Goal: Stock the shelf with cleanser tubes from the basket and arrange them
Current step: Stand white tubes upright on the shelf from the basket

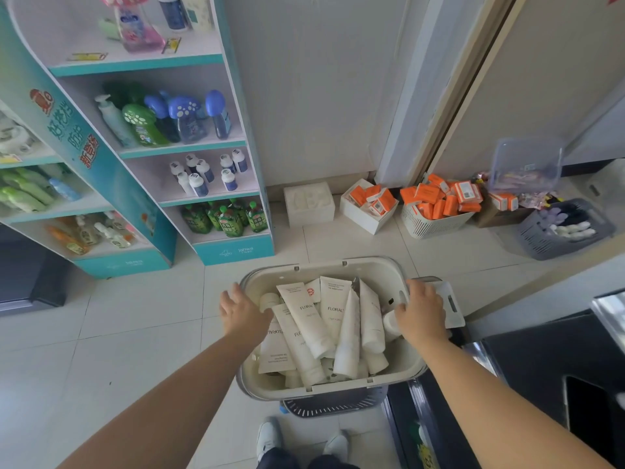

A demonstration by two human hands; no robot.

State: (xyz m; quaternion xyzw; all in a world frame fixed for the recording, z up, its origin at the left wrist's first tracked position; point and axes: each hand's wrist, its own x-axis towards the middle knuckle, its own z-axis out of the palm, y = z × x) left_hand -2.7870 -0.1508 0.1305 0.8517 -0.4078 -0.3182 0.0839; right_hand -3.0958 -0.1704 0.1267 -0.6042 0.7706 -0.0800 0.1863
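Observation:
A beige basket (pixel 321 265) sits low in front of me, resting on a dark slatted basket (pixel 334 406). It holds several white cleanser tubes (pixel 306 314) lying in a loose pile, some printed "FLORAL". My left hand (pixel 241 313) grips the basket's left rim, thumb inside. My right hand (pixel 421 309) grips the right rim beside a white handle flap (pixel 451 304). The teal display shelf (pixel 206 145) stands to the far left, its tiers stocked with bottles and pouches.
Along the back wall lie a white foam box (pixel 309 201), a white box (pixel 368 206) and a white basket (pixel 436 208) of orange cartons, a clear tub (pixel 524 167) and a grey basket (pixel 561 231). A dark counter (pixel 541 367) lies at right. My shoes (pixel 270 438) are below.

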